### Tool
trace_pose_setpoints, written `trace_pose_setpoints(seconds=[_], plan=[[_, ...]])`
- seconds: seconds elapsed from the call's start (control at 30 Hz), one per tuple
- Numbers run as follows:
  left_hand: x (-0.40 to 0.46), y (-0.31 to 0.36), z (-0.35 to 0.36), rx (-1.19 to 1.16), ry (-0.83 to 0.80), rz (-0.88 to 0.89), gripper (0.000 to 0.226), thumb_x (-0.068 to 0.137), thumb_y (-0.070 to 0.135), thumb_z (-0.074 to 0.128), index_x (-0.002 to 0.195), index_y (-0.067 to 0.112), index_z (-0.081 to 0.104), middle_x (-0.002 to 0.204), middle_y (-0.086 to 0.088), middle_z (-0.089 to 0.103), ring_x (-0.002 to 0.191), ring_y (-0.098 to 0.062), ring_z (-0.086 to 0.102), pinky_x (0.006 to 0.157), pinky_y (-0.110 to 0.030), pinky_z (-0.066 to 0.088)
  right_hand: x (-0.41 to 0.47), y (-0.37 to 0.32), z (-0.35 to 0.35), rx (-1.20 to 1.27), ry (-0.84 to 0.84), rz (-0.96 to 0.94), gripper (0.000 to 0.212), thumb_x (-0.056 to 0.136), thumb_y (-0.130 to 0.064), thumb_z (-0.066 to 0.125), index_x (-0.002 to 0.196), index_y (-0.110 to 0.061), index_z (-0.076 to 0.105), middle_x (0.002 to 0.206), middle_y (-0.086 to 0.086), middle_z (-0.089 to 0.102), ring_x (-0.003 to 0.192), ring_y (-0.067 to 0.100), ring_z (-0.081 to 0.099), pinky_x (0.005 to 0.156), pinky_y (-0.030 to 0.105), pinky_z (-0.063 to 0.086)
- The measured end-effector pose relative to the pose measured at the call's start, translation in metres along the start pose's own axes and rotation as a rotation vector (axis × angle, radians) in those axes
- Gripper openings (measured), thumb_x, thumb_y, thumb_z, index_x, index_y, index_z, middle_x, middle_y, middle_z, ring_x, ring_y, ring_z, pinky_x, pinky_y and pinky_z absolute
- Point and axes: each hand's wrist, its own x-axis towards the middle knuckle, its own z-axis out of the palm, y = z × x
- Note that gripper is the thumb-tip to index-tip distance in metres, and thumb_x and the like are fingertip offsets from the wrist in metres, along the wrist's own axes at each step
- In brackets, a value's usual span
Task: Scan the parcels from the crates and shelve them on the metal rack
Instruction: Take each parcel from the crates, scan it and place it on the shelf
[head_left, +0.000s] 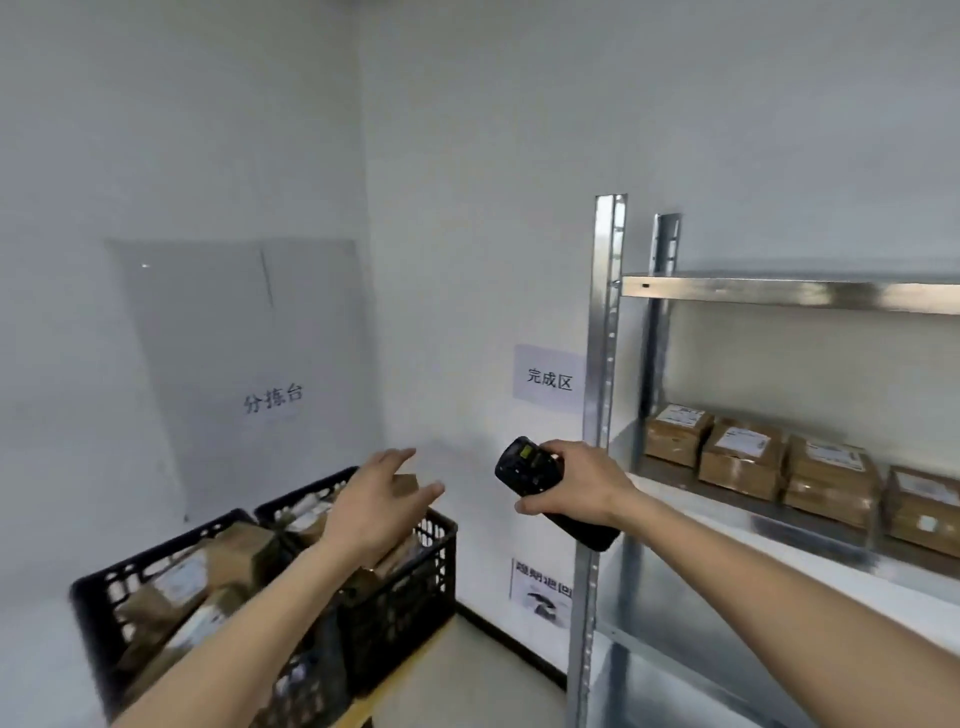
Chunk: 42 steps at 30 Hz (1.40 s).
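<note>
Over the crates: my left hand (382, 499) hangs above the far black crate (395, 566), fingers spread and relaxed, holding nothing.
Parcels: brown taped boxes (171, 587) with white labels lie heaped in both crates; I see four more (740, 452) in a row on the middle shelf of the metal rack (605, 332).
Handling: I judge them light, stiff cardboard, with tape that may be slick; I'd take one by two opposite side faces, label up for the scan.
Right hand: my right hand (574, 486) grips the black scanner (535, 478) round its body, head tilted up and left, just beside the rack's front post.
Arms: both reach forward, the left over the crates, the right toward the rack.
</note>
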Motion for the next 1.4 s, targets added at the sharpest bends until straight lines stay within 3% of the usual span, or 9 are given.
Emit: trace_pose_setpoints(seconds=[0.17,0.37,0.5,0.63,0.8,1.0,1.2,1.33,1.4], plan=[[-0.031,-0.092,-0.091,0.139,0.056,-0.162,0.076,0.086,0.07,0.056,0.148,0.027,0.046,0.159,0.001,0.032,0.141,-0.024,0.04,0.109,-0.04,0.037,0.028,-0.104,0.079,0.069,-0.109,-0.145,0.072,0.052,-0.06,0.084,0.119,-0.04,0.067,0.107,-0.015,0.07,0.102,0.015,0.066,0.089,0.035,0.055],[-0.037,-0.184,-0.138,0.164,0.143,-0.317,0.075,0.088,0.066,0.058,0.149,0.024,0.044,0.153,0.0,0.045,0.139,-0.021,0.044,0.109,-0.038,0.039,0.077,-0.187,0.159,0.089,-0.244,-0.245,0.087,0.042,-0.073,0.073,0.121,-0.038,0.065,0.111,-0.013,0.07,0.103,0.016,0.067,0.095,0.038,0.055],[-0.021,-0.248,-0.142,0.14,0.135,-0.425,0.072,0.09,0.062,0.058,0.148,0.021,0.044,0.15,-0.003,0.049,0.137,-0.022,0.047,0.109,-0.037,0.039,0.125,-0.214,0.215,0.06,-0.348,-0.265,0.069,0.061,-0.059,0.084,0.122,-0.034,0.064,0.115,-0.01,0.071,0.1,0.013,0.067,0.091,0.037,0.056],[0.004,-0.314,-0.133,0.16,0.105,-0.509,0.067,0.091,0.063,0.054,0.144,0.023,0.049,0.144,0.001,0.055,0.131,-0.021,0.051,0.103,-0.035,0.042,0.184,-0.229,0.275,0.034,-0.43,-0.274,0.083,0.066,-0.053,0.087,0.139,-0.026,0.058,0.133,-0.004,0.064,0.119,0.02,0.061,0.099,0.038,0.053],[0.036,-0.383,-0.111,0.141,0.069,-0.639,0.065,0.096,0.052,0.055,0.149,0.017,0.043,0.148,-0.002,0.052,0.135,-0.021,0.048,0.105,-0.032,0.038,0.248,-0.233,0.362,0.059,-0.537,-0.201,0.069,0.058,-0.056,0.086,0.117,-0.028,0.067,0.111,-0.006,0.072,0.1,0.015,0.068,0.092,0.038,0.058],[0.069,-0.436,-0.076,0.089,0.012,-0.675,0.051,0.096,0.047,0.057,0.144,0.033,0.046,0.109,0.018,0.064,0.099,-0.014,0.067,0.087,-0.034,0.053,0.298,-0.224,0.443,0.077,-0.608,-0.066,0.064,0.05,-0.067,0.083,0.094,-0.023,0.07,0.095,-0.003,0.072,0.088,0.016,0.068,0.085,0.037,0.058],[0.107,-0.485,-0.048,0.099,-0.074,-0.698,0.073,0.092,0.062,0.052,0.153,0.024,0.037,0.154,0.002,0.045,0.139,-0.022,0.043,0.113,-0.042,0.037,0.326,-0.218,0.484,0.174,-0.647,0.039,0.037,0.071,-0.044,0.091,0.086,-0.018,0.07,0.091,0.002,0.073,0.083,0.013,0.068,0.075,0.03,0.055],[0.134,-0.502,-0.026,0.064,-0.112,-0.719,0.074,0.095,0.057,0.053,0.155,0.019,0.032,0.155,0.0,0.042,0.139,-0.021,0.043,0.109,-0.035,0.036,0.337,-0.215,0.501,0.217,-0.705,0.082,0.037,0.075,-0.042,0.089,0.09,-0.022,0.062,0.096,-0.002,0.068,0.084,0.008,0.062,0.072,0.025,0.051],[0.144,-0.507,-0.017,-0.004,-0.141,-0.734,0.074,0.096,0.054,0.054,0.155,0.018,0.028,0.133,0.006,0.06,0.119,-0.015,0.057,0.095,-0.027,0.043,0.34,-0.213,0.508,0.246,-0.747,0.114,0.034,0.08,-0.038,0.087,0.088,-0.024,0.057,0.097,-0.003,0.065,0.081,0.005,0.057,0.067,0.019,0.044]])
